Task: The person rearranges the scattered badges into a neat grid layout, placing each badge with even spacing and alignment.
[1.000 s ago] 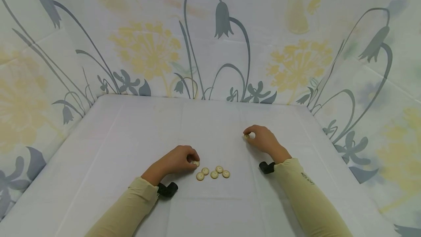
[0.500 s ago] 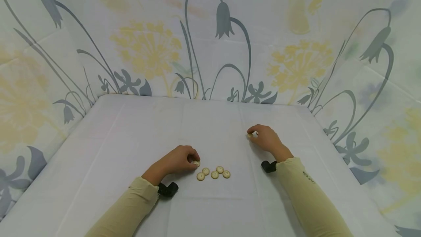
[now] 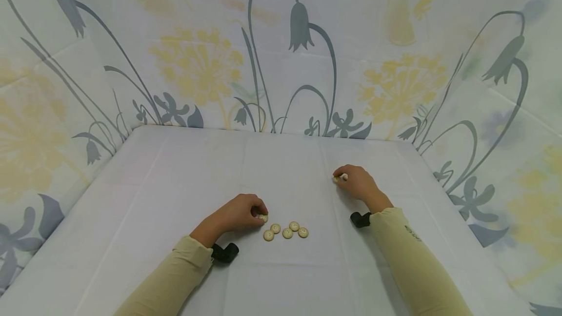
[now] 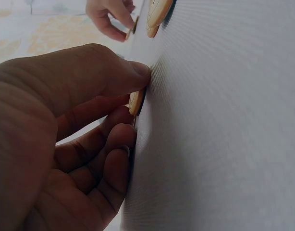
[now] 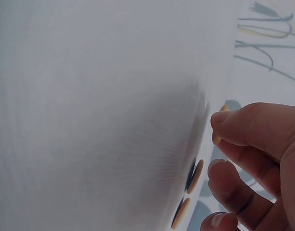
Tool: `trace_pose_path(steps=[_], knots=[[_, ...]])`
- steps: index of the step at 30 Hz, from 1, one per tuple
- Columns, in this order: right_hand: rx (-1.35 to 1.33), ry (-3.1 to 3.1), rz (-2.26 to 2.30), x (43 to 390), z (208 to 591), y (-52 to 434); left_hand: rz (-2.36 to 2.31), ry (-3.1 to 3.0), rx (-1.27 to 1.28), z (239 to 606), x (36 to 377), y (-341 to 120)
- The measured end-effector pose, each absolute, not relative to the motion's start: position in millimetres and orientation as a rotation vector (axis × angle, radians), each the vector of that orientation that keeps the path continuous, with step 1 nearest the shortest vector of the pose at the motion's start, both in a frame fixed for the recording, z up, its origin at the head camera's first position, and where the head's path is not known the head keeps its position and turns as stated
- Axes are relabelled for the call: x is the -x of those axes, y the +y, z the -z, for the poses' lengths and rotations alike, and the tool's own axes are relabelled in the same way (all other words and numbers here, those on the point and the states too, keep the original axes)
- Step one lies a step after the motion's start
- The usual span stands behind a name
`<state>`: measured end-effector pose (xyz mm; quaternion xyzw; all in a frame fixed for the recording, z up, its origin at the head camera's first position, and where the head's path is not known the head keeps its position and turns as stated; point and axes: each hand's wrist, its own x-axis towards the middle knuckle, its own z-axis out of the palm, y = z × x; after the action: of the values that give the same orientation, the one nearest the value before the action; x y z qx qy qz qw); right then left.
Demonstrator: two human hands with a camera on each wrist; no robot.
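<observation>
Left hand (image 3: 239,212) fingers pinch 1 button (image 3: 262,217) beside 4 loose buttons (image 3: 287,232); right hand (image 3: 357,184) fingers pinch another button (image 3: 340,177) on worktop (image 3: 184,174).

My sleeves (image 3: 175,277) are pale tan. The buttons (image 3: 287,232) are cream. The tablecloth (image 3: 281,160) is plain white, and the cloth backdrop (image 3: 281,52) behind it is white, printed with grey bellflowers and yellow dandelion heads.

Tabletop (image 3: 175,169) lies bare behind, left and right of the button cluster (image 3: 287,231); broad passage there. Obstacles low only: the cluster's flat buttons, left hand (image 3: 239,212) touching its left end, right hand (image 3: 357,183) well apart, behind-right. Patterned cloth walls (image 3: 281,52) close the back and both sides.
</observation>
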<state>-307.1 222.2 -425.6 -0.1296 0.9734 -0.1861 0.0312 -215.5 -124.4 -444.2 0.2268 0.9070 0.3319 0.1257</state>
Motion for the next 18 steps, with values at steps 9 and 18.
trace_pose_path(steps=[9,18], knots=[[0.380,2.977,0.563,309.9,425.2,223.7,-0.968,2.640,-0.648,443.8,215.5,-123.7],[0.375,2.961,0.541,313.9,423.9,222.9,-0.972,2.637,-0.654,446.2,216.1,-124.8]])
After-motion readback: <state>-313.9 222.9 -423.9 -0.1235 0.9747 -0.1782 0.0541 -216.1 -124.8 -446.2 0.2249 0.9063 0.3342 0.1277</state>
